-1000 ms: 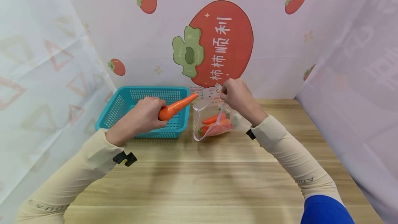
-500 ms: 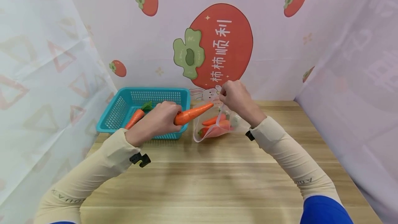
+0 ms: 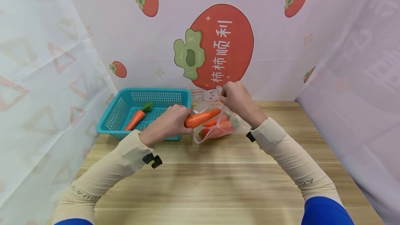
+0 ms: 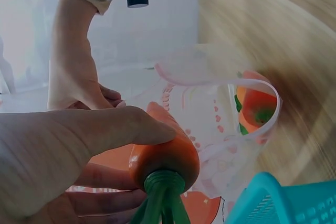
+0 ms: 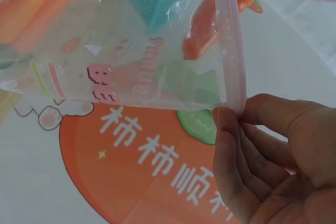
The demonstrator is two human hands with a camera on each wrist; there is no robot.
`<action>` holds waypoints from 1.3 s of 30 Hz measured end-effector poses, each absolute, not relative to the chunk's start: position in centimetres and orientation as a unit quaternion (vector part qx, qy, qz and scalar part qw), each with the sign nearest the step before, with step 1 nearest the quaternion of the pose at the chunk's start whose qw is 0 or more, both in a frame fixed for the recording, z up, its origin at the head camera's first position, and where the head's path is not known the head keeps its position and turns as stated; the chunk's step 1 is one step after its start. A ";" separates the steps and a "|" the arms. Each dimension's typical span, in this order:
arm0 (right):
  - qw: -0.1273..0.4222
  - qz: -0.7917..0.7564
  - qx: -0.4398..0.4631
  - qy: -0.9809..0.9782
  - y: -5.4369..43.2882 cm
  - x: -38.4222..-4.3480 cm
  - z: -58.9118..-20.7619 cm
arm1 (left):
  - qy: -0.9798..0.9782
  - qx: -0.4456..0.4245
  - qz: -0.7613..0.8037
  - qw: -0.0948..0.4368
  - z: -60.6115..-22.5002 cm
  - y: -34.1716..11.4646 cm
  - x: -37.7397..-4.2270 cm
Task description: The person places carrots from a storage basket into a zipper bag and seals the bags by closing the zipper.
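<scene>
Clock positions are given for the head view, with the transparent bag [image 3: 219, 122] as centre. In the foreground, the wood-grain table [image 3: 200, 183] is crossed by two cream sleeves, the left sleeve [image 3: 109, 173] at 8 o'clock and the right sleeve [image 3: 293, 159] at 4 o'clock. At 9 o'clock, the thick end of an orange carrot [image 3: 201, 118] is gripped in the left hand [image 3: 170, 124], with the thumb laid along it; the green stalk [image 4: 165, 184] is seen from the left wrist. The tip is pointed toward 2 o'clock and, being seen through the bag's wall from the right wrist, appears to lie within the mouth. At 1 o'clock, the pale pink rim [image 5: 233, 66] is pinched between thumb and fingertips of the right hand [image 3: 239, 100]. Inside the bag, a smaller carrot [image 3: 215, 120] and a red vegetable [image 3: 204, 133] are discerned; a full count is prevented by overlap. Farther out at 9 o'clock, one leafy carrot [image 3: 136, 119] is left in the turquoise basket [image 3: 154, 89], whose near corner is partly hidden. The filling may be judged well advanced, the held carrot being not yet released. Behind, at 12 o'clock, a large printed fruit [image 3: 232, 44] is shown.
</scene>
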State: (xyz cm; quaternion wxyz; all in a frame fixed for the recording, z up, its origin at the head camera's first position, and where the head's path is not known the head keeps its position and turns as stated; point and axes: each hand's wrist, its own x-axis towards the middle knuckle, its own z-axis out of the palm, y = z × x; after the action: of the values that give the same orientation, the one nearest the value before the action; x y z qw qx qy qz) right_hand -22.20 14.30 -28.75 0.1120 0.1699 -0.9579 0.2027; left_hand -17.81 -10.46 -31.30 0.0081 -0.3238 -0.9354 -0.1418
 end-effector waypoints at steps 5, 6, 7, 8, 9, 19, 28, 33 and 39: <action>0.114 0.201 0.172 -0.957 14.3 -22.1 -28.9 | -0.931 -0.331 -0.152 0.015 -31.9 -9.7 -18.2; 0.114 0.202 0.172 -0.957 14.3 -22.1 -28.9 | -0.931 -0.330 -0.153 0.015 -32.1 -9.6 -18.2; 0.114 0.203 0.173 -0.957 14.3 -22.1 -28.9 | -0.931 -0.329 -0.155 0.014 -32.2 -9.4 -18.3; 0.114 0.204 0.174 -0.957 14.3 -22.2 -28.9 | -0.932 -0.326 -0.158 0.012 -32.3 -9.2 -18.4; 0.115 0.204 0.174 -0.956 14.3 -22.2 -28.9 | -0.933 -0.323 -0.159 0.010 -32.4 -9.0 -18.4; 0.117 0.205 0.173 -0.956 14.3 -22.2 -28.9 | -0.936 -0.304 -0.176 0.003 -33.5 -7.0 -19.3; 0.121 0.199 0.175 -0.957 14.2 -22.2 -29.1 | -0.933 -0.299 -0.202 -0.009 -34.9 -6.0 -19.8; 0.121 0.204 0.171 -0.956 14.3 -22.2 -29.2 | -0.931 -0.291 -0.218 -0.026 -35.4 -5.3 -19.9; 0.118 0.203 0.172 -0.957 14.2 -22.1 -29.1 | -0.931 -0.292 -0.218 -0.017 -35.8 -4.4 -20.0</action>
State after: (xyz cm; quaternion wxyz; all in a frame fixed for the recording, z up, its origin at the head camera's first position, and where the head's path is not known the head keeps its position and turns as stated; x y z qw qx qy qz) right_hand -22.12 14.22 -29.13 0.1176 0.1722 -0.9566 0.2034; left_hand -19.97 -4.40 -35.83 -0.0168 -0.2915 -0.9312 -0.2182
